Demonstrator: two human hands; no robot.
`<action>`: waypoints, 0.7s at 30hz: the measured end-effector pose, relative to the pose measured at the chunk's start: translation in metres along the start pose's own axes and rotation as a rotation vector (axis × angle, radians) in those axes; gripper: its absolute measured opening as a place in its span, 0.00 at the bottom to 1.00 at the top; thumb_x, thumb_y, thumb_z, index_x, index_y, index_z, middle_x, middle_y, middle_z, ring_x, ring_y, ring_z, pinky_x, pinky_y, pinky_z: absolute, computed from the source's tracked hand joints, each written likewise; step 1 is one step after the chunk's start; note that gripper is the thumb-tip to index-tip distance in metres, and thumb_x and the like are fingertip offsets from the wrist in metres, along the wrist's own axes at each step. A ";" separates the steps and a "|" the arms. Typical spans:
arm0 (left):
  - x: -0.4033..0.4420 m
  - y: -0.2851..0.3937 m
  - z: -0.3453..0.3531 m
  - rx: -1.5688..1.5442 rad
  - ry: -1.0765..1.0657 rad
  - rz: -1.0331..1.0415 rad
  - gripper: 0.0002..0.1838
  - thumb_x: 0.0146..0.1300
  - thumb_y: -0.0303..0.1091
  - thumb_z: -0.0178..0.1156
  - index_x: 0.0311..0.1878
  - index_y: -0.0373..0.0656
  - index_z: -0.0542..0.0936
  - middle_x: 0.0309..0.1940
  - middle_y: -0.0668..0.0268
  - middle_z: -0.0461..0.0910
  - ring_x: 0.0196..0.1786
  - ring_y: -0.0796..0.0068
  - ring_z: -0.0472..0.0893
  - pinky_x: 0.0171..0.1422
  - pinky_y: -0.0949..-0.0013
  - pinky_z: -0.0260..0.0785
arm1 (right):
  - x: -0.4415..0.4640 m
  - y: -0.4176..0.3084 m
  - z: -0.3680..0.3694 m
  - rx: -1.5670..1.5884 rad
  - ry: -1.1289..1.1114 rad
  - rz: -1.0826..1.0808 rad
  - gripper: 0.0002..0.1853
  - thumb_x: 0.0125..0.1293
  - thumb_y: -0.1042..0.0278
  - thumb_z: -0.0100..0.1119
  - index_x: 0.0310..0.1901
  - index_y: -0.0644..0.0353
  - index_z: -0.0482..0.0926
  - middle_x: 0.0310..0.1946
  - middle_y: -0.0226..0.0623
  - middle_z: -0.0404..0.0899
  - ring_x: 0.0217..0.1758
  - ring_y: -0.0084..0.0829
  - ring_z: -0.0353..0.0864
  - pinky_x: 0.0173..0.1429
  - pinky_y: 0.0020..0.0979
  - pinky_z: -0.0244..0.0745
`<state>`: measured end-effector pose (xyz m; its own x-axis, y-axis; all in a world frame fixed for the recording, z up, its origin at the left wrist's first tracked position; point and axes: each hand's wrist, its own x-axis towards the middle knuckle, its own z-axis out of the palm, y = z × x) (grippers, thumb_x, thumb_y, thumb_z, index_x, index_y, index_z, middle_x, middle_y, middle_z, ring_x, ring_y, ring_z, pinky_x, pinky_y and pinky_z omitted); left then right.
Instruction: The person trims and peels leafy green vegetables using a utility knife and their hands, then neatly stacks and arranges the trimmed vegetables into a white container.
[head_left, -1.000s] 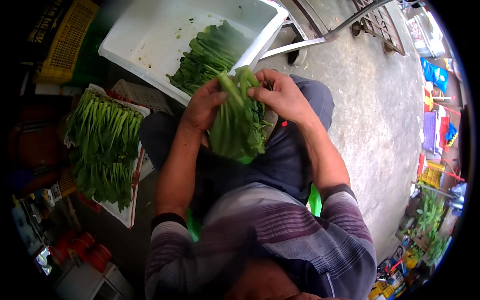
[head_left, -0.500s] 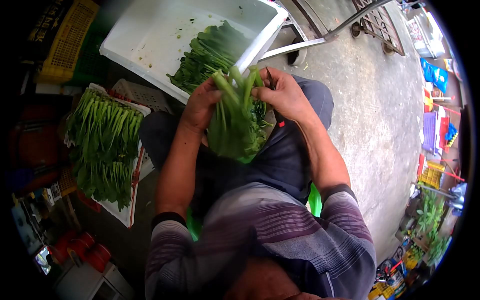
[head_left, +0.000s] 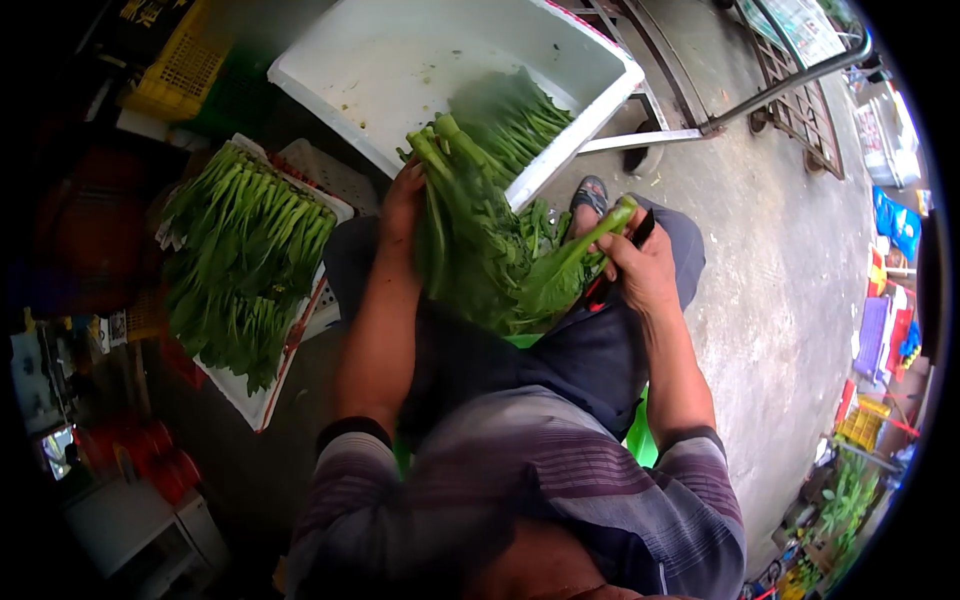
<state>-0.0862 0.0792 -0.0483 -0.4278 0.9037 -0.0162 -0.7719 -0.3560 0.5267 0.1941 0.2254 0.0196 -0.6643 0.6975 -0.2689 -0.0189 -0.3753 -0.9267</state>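
My left hand [head_left: 402,205] is closed round several thick stalks of leafy greens [head_left: 455,190], cut ends up and leaves hanging down. Between the thumb and fingers of my right hand [head_left: 645,268] is a single leafy green stalk [head_left: 592,240], tilted, its pale end up and its leaf toward my lap. The same hand also keeps hold of a small knife [head_left: 643,228]; its dark blade sticks up past the fingers and a bit of red shows below. More loose leaves [head_left: 540,225] lie low between my knees, partly hidden by the bunch.
A white foam box [head_left: 350,120] ahead has a pile of greens [head_left: 510,115] at its near right side. To the left, a tray [head_left: 235,390] is loaded with rows of greens [head_left: 250,250]. A metal cart frame [head_left: 690,135] stands front right on the concrete floor [head_left: 760,290].
My hands have moved apart. The left one took the bunch left and up, over the box's near edge; the right one drew a single stalk away to the right, with the knife.
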 end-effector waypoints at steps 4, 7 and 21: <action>-0.001 0.010 0.009 -0.053 -0.036 -0.002 0.24 0.68 0.38 0.58 0.65 0.38 0.72 0.51 0.57 0.82 0.49 0.65 0.85 0.54 0.62 0.81 | -0.013 0.015 -0.001 -0.058 0.037 -0.007 0.11 0.62 0.83 0.58 0.46 0.64 0.76 0.33 0.33 0.82 0.22 0.16 0.71 0.26 0.18 0.65; 0.003 0.006 -0.005 -0.055 -0.015 -0.030 0.24 0.69 0.38 0.58 0.65 0.38 0.72 0.50 0.58 0.82 0.47 0.67 0.85 0.50 0.64 0.82 | -0.024 0.015 0.015 -0.183 0.004 0.023 0.15 0.64 0.83 0.57 0.52 0.65 0.75 0.42 0.31 0.82 0.34 0.15 0.74 0.41 0.17 0.69; -0.001 -0.032 0.015 0.183 -0.124 -0.172 0.26 0.60 0.33 0.70 0.61 0.40 0.74 0.52 0.63 0.81 0.52 0.70 0.82 0.59 0.67 0.76 | 0.026 -0.031 0.057 -0.318 -0.119 -0.052 0.16 0.66 0.70 0.64 0.52 0.69 0.80 0.31 0.23 0.77 0.33 0.14 0.73 0.37 0.21 0.68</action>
<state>-0.0546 0.0934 -0.0526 -0.2281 0.9734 -0.0205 -0.7259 -0.1559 0.6699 0.1346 0.2205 0.0566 -0.7513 0.6276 -0.2041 0.1667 -0.1188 -0.9788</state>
